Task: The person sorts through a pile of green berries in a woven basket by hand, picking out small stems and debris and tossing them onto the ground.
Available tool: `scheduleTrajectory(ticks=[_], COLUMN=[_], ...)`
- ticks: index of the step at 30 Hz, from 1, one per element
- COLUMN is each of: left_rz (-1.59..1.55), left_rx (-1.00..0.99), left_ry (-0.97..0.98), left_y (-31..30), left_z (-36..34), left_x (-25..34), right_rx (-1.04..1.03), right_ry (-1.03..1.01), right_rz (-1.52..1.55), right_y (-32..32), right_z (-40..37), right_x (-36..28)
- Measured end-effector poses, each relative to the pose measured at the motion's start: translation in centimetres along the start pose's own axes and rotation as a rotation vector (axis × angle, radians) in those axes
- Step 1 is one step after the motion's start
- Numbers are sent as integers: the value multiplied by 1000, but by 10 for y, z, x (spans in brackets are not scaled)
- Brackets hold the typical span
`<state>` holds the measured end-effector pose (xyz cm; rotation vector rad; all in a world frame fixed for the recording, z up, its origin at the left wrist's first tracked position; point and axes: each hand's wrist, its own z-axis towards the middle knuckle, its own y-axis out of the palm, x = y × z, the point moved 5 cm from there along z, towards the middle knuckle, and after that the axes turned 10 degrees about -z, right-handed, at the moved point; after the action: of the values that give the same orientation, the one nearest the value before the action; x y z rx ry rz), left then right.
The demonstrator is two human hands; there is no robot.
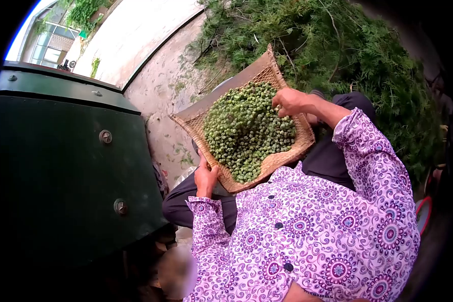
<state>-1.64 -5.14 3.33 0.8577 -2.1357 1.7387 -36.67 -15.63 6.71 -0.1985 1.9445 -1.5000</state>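
A woven winnowing basket (282, 160) rests across my lap, its flat far edge tilted away from me. Small, knobbly green cones (241, 126) are heaped in its middle. My left hand (205, 176) is closed round the basket's near-left rim, with the thumb along the edge. Over the right part of the heap is my right hand (291, 102), its fingers curled together and pointing down at the cones. What lies between those fingertips is hidden.
Cut green branches (347, 55) are piled beyond the basket and to the right. A large dark green metal box (60, 171) stands close on my left. Concrete ground (171, 85) with scattered leaf bits lies ahead. A red-rimmed container (424, 214) shows at far right.
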Motion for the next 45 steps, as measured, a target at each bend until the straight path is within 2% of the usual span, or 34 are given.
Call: scheduleTrajectory(ticks=[1,2,4,6,7,10,12,14,16,18,22,24,28,30,31,34,36,38,39,40,42,45], left_rz=[-82,-74,-331,-364,-328,-210,-100,-124,-115,-116,132,300,358,-109,-262,-786,-1002,-1088,-1105,-1143,-1202,-1126], left_rx=[38,37,46,-52,-110,-273,-315,-352,-419,-433,-449,-438,-433,-515,-601,-835,-767,-667,-627,-569,-552,-527], left_ry=[-5,1,167,332,339,404,486,550,592,643,763,823,889,588,549,-138,-160,-87,-120,-175,-179,-234], left_y=[-2,5,22,48,59,98,119,139,156,173,209,231,237,222,224,197,172,154,145,138,128,125], left_z=[1,4,12,16,12,14,16,15,6,5,4,8,7,13,18,11,7,15,20,23,30,33], left_x=[6,6,11,30,47,82,108,131,148,166,192,194,198,192,180,174,174,165,160,155,145,130], right_rx=[-25,51,46,101,202,328,344,277,290,292,323,321,349,340,376,295,285,244,202,332,373,372], right_ry=[15,-59,-30,8,-41,-72,-31,73,71,79,119,102,85,77,70,67,47,8,34,-4,11,56], right_rz=[38,60,77,159,138,247,265,-2,51,-43,-165,-142,-121,-141,-118,-20,-4,33,99,114,162,139], right_y=[-21,-27,-66,-89,-93,-95,-89,-84,-88,-93,-100,-101,-104,-102,-102,-100,-93,-94,-94,-101,-107,-112], right_z=[-7,-6,-17,-24,-26,-31,-31,-31,-38,-40,-43,-42,-40,-41,-44,-47,-48,-51,-46,-50,-50,-50], right_x=[-6,2,-5,-2,3,15,21,25,16,12,11,11,10,12,12,12,9,5,8,8,12,10])
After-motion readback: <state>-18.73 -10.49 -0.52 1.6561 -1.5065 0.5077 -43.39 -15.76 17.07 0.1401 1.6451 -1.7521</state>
